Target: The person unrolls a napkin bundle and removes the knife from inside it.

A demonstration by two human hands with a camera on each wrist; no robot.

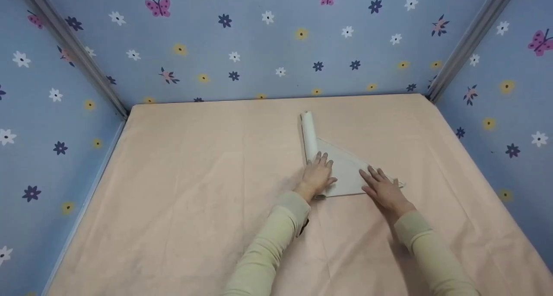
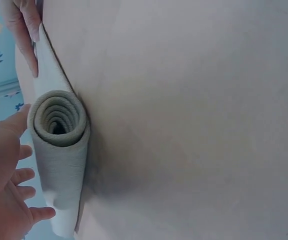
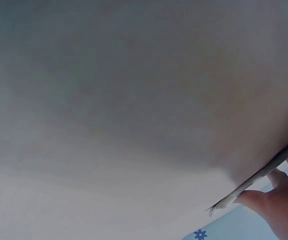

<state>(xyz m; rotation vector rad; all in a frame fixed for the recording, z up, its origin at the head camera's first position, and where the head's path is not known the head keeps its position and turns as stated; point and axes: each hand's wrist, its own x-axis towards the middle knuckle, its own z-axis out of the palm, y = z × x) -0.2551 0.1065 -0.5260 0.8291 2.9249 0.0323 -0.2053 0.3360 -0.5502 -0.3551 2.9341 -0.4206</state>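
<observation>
A pale cloth roll (image 1: 308,132) lies right of the table's middle, its flat part tapering to a corner with a small cord tie (image 1: 402,184). In the left wrist view the coiled end of the roll (image 2: 58,120) faces the camera, wound in several layers. The left hand (image 1: 317,175) rests over the roll's near part, fingers extended; in its own wrist view it is beside the roll with fingers spread. Flat on the tapering part lies the right hand (image 1: 384,190), fingers stretched out. The right wrist view shows that hand (image 3: 284,200) by the thin cloth edge (image 3: 259,175).
A peach cloth (image 1: 181,179) with some creases covers the table. Blue panels (image 1: 259,41) with flowers and butterflies stand behind and at both sides. Grey posts (image 1: 77,49) mark the back corners.
</observation>
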